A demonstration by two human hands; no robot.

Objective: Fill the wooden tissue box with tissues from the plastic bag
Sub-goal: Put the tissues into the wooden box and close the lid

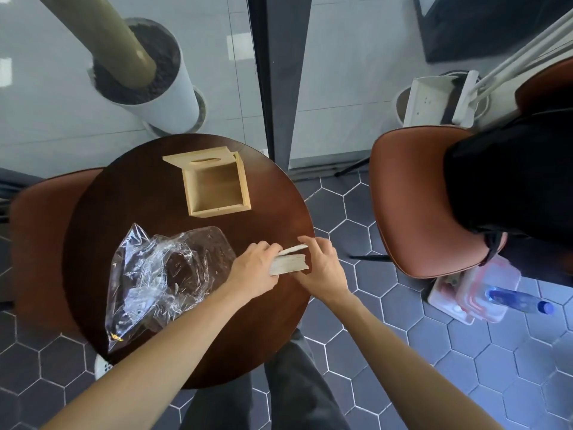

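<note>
A person stands over a round dark wooden table (148, 206), both bare forearms reaching in from the near side. Between the two hands, close to the table's right edge, sits a stack of tissues (290, 262), pale and thick, its layered side showing. The left hand (255, 268) is clenched on the stack's left end, fingers curled over the top. The right hand (321, 266) grasps the right end, thumb and fingertips pinching a few top sheets that lift away from the rest of the stack in a thin fan.

The plastic bag (161, 274) lies crumpled and slack on the near left part of the table, clear and shiny, touching the left wrist; I cannot tell whether anything remains inside it. Toward the far edge of the table stands the wooden tissue box (217, 186), light in colour, with nothing visible in its interior. Its lid (198, 158), with an oval slot, rests tilted against the box's far left corner.

A brown chair (406, 200) stands to the right of the table on the hexagon-tiled floor, with dark cloth draped over its seat. Another brown seat (40, 231) shows at the table's left edge. Beyond the table, behind glass, is a white planter (161, 97) filled with dark soil.
</note>
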